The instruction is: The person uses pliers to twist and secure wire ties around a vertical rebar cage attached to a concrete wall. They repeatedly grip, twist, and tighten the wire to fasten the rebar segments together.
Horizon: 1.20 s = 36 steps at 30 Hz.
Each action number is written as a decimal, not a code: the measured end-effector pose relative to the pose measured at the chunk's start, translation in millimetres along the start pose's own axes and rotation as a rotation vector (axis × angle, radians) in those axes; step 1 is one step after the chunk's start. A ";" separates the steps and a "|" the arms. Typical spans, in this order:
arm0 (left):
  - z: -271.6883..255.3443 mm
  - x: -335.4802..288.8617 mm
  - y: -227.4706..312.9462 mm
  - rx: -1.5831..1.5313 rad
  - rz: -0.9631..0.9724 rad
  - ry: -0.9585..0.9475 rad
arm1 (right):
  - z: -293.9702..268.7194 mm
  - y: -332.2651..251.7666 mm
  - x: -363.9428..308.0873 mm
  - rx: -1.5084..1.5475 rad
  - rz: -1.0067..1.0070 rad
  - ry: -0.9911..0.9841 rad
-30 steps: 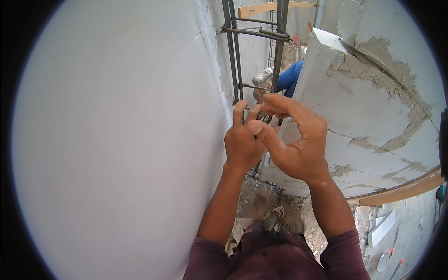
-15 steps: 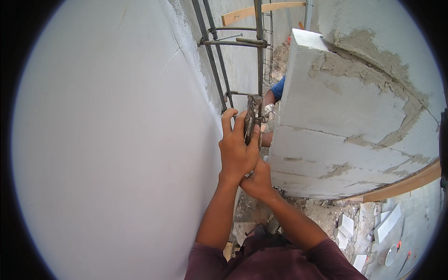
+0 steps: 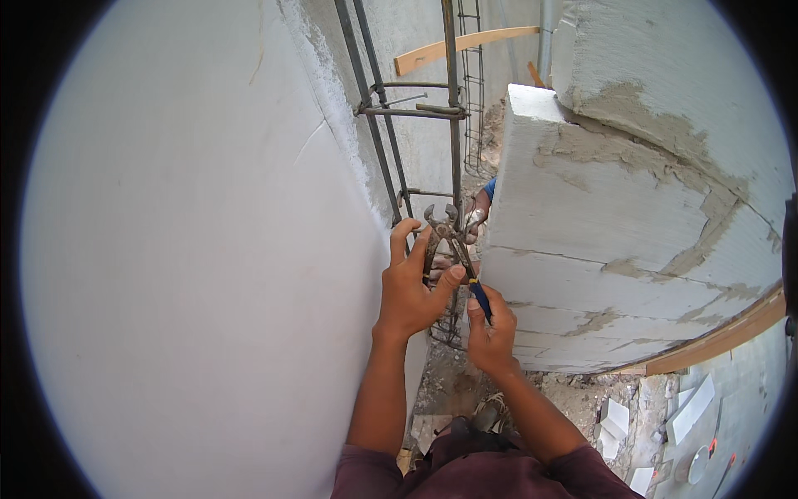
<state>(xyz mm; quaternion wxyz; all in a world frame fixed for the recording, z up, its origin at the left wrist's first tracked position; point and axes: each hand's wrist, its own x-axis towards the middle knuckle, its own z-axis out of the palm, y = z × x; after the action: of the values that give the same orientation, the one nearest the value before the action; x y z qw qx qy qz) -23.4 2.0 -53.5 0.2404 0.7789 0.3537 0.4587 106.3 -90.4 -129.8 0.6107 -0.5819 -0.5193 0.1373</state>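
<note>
A pair of worn metal pincers with blue-covered handles is held upright in front of the rebar cage. Its jaws are apart and its handles spread. My right hand grips the blue end of the right handle. My left hand is curled about the left handle, its thumb and fingers bent; its palm side is partly hidden. Beyond the pincers, another person's hand shows at the edge of the block wall, with a second hand of theirs partly hidden lower down behind the tool.
A smooth white wall fills the left side. On the right rises a mortared white block wall. Curved-looking timber boards lie ahead and at lower right. Broken white blocks and a white bucket are on the ground.
My right hand has moved from under my left wrist to the right handle. The pincers have opened and come lower. The other person's arm is now more hidden by the wall.
</note>
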 end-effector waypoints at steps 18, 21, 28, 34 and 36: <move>0.5 1.0 -9.6 -0.140 0.104 -0.009 | -45.6 -15.7 -8.8 0.196 0.166 -0.100; -9.7 -4.0 -19.9 -0.062 0.116 0.038 | -59.2 -8.9 -23.7 0.145 0.100 -0.081; 9.6 6.5 -10.8 0.192 0.072 0.141 | -96.1 3.2 -74.9 0.601 0.363 -0.348; 11.4 7.3 -14.8 0.211 0.107 0.176 | -116.1 -29.8 -67.9 0.693 0.663 -0.662; 10.5 5.3 -16.8 0.237 0.095 0.159 | -114.4 -38.8 -60.0 0.724 0.803 -0.708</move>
<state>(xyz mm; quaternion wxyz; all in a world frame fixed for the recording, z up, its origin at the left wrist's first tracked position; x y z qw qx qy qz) -18.0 16.2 -67.2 0.0957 0.7790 0.3859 0.4848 154.8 -212.7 -100.4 0.4613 -0.4077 -0.3521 0.7050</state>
